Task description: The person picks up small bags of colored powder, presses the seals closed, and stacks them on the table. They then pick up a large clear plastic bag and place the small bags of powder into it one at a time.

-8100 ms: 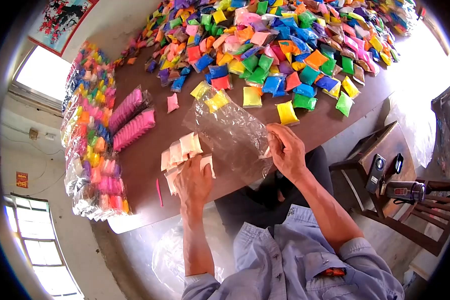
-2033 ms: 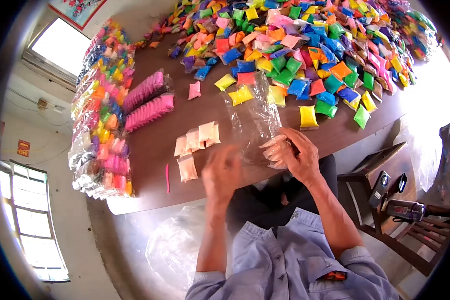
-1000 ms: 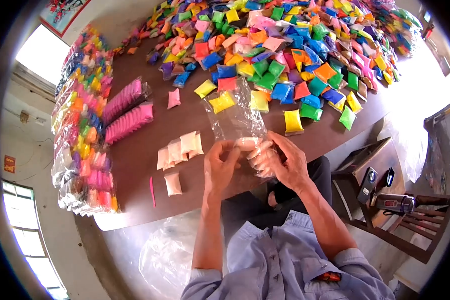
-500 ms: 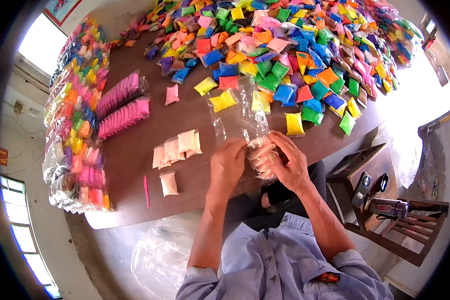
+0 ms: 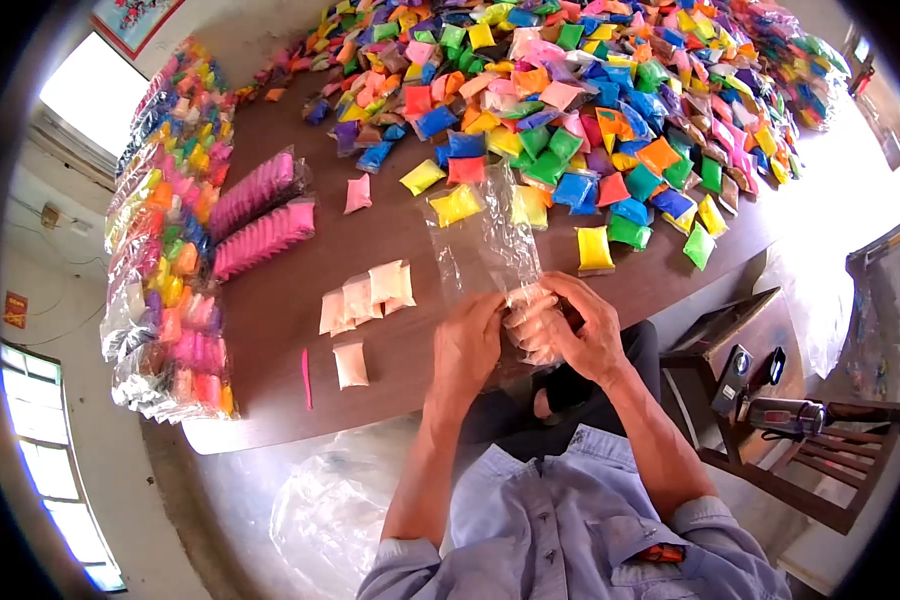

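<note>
A long clear plastic bag [image 5: 478, 250] lies over the table edge toward me, with a row of pale peach packets [image 5: 532, 325] in its near end. My right hand [image 5: 588, 328] is closed around the right side of these packets through the film. At the bag's left edge, my left hand [image 5: 468, 345] has its fingers pinched together on the film; its fingertips are partly hidden. To the left, a small group of peach packets [image 5: 365, 300] lies on the table, with a single peach packet [image 5: 350, 364] below it and a thin pink stick [image 5: 307, 378] beside that.
A large heap of coloured packets [image 5: 560, 120] covers the far side of the brown table [image 5: 270, 360]. Filled bags of packets [image 5: 170, 270] are stacked along the left edge, beside two rows of pink packets [image 5: 265, 240]. A wooden chair [image 5: 840, 460] holding a flask [image 5: 785, 415] stands at right.
The head view has shifted slightly, so the table things appear a little further right. Both hands stay on the bag, with only slight finger movement.
</note>
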`<state>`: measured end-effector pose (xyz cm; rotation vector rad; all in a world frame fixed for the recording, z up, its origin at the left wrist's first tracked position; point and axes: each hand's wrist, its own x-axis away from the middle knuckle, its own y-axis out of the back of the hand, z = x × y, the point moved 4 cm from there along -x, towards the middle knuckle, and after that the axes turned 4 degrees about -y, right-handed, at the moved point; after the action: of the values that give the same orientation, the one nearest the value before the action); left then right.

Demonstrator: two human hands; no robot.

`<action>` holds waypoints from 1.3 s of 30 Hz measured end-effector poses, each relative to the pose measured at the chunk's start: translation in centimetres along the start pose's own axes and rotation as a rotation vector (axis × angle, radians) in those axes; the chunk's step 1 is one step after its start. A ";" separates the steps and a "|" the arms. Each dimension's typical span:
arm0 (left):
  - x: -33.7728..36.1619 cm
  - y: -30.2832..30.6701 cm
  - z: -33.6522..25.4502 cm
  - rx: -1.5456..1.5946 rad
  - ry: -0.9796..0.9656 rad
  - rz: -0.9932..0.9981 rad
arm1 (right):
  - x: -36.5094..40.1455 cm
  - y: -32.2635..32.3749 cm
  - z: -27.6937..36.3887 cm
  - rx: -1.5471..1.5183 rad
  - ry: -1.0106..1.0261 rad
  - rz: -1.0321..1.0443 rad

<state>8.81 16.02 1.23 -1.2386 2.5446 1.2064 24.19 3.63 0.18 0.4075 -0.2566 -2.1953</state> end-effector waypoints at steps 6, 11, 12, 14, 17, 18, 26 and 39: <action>2.1 2.5 -0.7 -0.095 0.093 -0.105 | 0.0 -0.1 -0.3 0.043 0.033 -0.013; 6.2 11.4 4.2 -0.567 0.264 -0.252 | 0.0 -0.1 -0.1 0.003 0.015 -0.024; 6.7 12.9 5.0 -0.572 0.264 -0.246 | -0.1 -0.2 -0.2 -0.003 0.010 -0.025; 7.4 15.2 6.2 -0.860 0.294 -0.256 | -0.1 -0.2 -0.1 -0.015 0.034 -0.058; 8.3 16.2 8.7 -0.524 0.514 -0.175 | -0.1 -0.2 -0.2 -0.059 0.009 -0.046; 8.5 16.4 9.3 -0.522 0.510 -0.176 | -0.1 -0.2 -0.3 -0.057 0.011 -0.050; 6.7 13.1 4.6 0.245 0.620 -0.117 | 0.0 0.0 0.0 -0.023 -0.016 -0.043; -2.4 0.3 3.6 0.688 0.394 0.004 | -0.3 0.1 -0.5 0.051 -0.008 0.026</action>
<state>9.23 20.09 -0.22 -1.3580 2.8206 0.0238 24.63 3.79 -0.19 0.4214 -0.3212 -2.1686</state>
